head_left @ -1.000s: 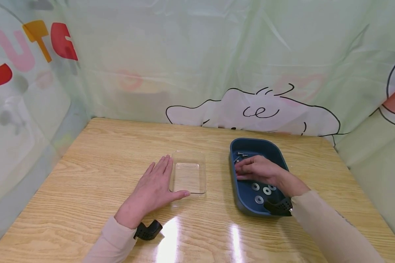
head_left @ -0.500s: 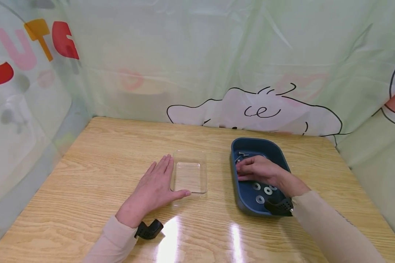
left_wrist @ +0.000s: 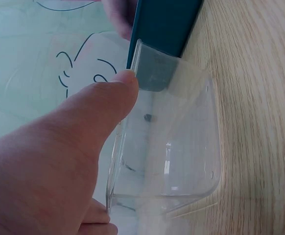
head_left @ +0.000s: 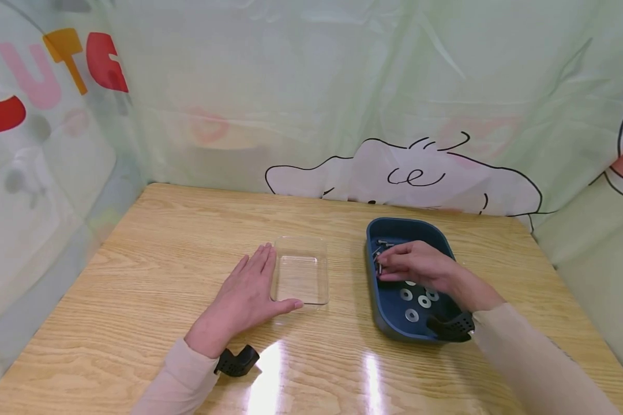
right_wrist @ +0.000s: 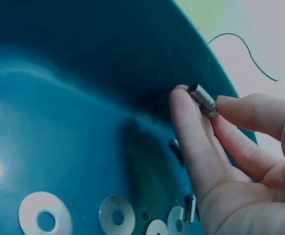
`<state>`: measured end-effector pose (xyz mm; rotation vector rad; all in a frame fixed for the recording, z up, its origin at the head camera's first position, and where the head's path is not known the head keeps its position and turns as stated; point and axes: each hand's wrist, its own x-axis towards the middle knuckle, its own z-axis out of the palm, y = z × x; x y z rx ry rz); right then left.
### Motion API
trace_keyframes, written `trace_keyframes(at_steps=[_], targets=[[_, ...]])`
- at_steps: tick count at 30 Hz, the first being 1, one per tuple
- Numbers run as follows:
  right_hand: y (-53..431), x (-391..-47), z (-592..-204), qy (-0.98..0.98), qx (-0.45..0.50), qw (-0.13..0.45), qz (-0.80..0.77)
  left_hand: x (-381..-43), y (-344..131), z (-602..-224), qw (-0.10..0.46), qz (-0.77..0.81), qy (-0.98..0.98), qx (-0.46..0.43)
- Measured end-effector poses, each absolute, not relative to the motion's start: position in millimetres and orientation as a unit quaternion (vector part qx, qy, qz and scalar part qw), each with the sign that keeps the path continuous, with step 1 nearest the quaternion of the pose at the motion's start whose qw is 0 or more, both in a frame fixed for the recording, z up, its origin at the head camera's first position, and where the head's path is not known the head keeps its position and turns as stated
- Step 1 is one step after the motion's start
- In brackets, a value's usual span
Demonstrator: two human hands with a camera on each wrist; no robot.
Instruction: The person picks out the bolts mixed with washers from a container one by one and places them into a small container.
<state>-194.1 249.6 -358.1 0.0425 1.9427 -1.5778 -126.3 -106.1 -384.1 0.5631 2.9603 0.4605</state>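
My left hand (head_left: 244, 297) lies against the left side of a clear plastic box (head_left: 326, 271), fingers straight. Its thumb (left_wrist: 125, 81) touches the box's near rim. Inside the dark blue bin (head_left: 376, 311) to the right is my right hand (head_left: 420, 265). It pinches a metal bolt (right_wrist: 202, 99) between thumb and fingers, the threaded end pointing out, up off the bin floor. The bolt's other end is partly hidden by the fingers. More bolts (head_left: 386, 244) lie along the bin's far left side. Several flat washers (right_wrist: 29, 215) are spread on its floor.
Both containers stand on a wood-grain table (head_left: 187, 230), the clear box left of the bin with a strip of table between. A printed curtain (head_left: 311, 86) hangs behind the table's back edge and at the sides. Glare streaks the table's front.
My right hand has lifted slightly and shifted right inside the bin, and a bolt now shows at its fingertips. The left hand stays against the clear box.
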Motion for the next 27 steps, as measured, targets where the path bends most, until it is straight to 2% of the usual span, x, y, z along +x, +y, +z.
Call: trace_keyframes(at_steps=[14, 27], targets=[[245, -197, -333, 0.724, -0.009, 0.299, -0.622, -128, -106, -385, 0.044, 0.148, 0.970, 0.186], [222, -200, -309, 0.731, -0.040, 0.306, -0.609, -127, -106, -385, 0.038, 0.144, 0.970, 0.190]])
